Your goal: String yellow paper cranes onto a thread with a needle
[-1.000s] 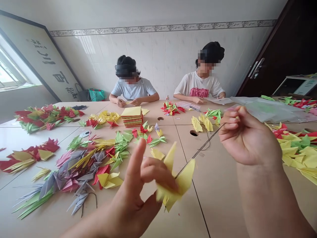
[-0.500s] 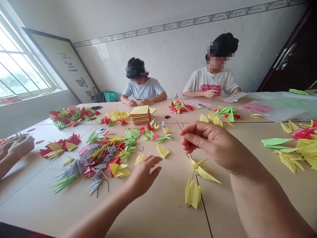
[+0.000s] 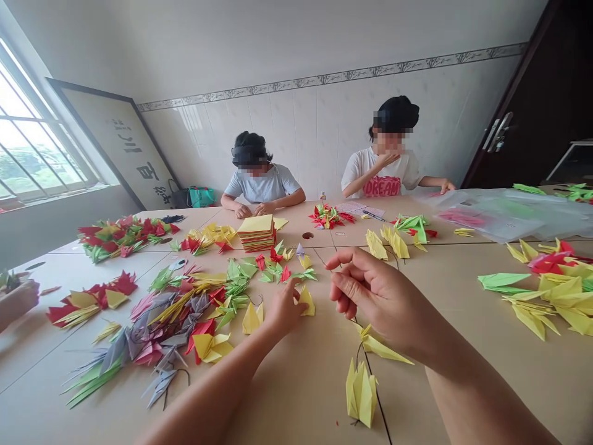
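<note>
My right hand (image 3: 365, 287) pinches a thin needle (image 3: 319, 258) whose tip points up and left. Dark thread runs down from that hand through a yellow folded-paper crane (image 3: 382, 348) to a second yellow crane (image 3: 361, 394), knotted at its base, on the table. My left hand (image 3: 288, 308) has its fingers closed at the left side of another yellow paper crane (image 3: 308, 301); its thumb is mostly hidden. Just left of that hand stands one more yellow crane (image 3: 252, 317).
A heap of purple, pink, red and green cranes (image 3: 185, 315) lies on the left. Square paper is stacked (image 3: 257, 235) farther back. Yellow pieces (image 3: 560, 290) lie at the right. Two people sit opposite; another person's hand (image 3: 18, 303) shows at the left edge.
My left hand has moved forward and right to the yellow crane, its fingers closing there. My right hand still holds the needle. The person at back right has raised a hand to the face.
</note>
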The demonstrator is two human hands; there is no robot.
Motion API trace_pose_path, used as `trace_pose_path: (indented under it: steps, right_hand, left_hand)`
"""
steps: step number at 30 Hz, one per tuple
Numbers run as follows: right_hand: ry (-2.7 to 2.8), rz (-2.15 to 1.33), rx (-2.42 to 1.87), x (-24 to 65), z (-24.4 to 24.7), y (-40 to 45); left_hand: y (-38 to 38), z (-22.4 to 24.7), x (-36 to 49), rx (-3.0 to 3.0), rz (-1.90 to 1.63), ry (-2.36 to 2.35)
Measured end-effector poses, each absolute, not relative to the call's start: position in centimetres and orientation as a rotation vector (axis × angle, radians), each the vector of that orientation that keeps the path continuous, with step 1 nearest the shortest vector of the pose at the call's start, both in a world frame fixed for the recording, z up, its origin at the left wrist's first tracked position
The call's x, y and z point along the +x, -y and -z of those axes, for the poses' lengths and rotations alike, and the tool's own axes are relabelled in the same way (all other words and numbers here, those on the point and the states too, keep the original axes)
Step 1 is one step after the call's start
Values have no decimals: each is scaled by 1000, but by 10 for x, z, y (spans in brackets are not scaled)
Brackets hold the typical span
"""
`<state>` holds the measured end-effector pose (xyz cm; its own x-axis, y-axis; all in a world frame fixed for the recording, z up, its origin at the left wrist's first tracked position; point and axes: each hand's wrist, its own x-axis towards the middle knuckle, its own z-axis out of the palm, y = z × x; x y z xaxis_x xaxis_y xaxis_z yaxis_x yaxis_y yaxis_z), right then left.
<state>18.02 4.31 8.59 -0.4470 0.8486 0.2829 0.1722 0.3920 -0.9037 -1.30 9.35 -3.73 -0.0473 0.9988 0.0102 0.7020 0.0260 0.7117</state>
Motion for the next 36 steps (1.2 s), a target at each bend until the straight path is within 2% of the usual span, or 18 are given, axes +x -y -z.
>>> trace_pose_path:
  steps: [3,8,14,21,36]
  right_hand:
    - [1814,-1002,-912,176,-81,-46]
    - [1727,-803,-960,174,-81,-44]
    - [1738,-1100,-933,166,-82,-31]
    - [1660,-1216,-874,158,-81,-26]
    - [1687,-969,-970,161,-93,-23]
  left_hand:
    - [-93,21,-11,1625,-910,-1640]
    - [-59,-31,-13,1462,-1141,-1248]
    - [-15,-75,-20,917,-1246,-688]
    - [-11,-78,-19,780,-1104,-591]
    - [-2,-78,-19,875,-1134,-558]
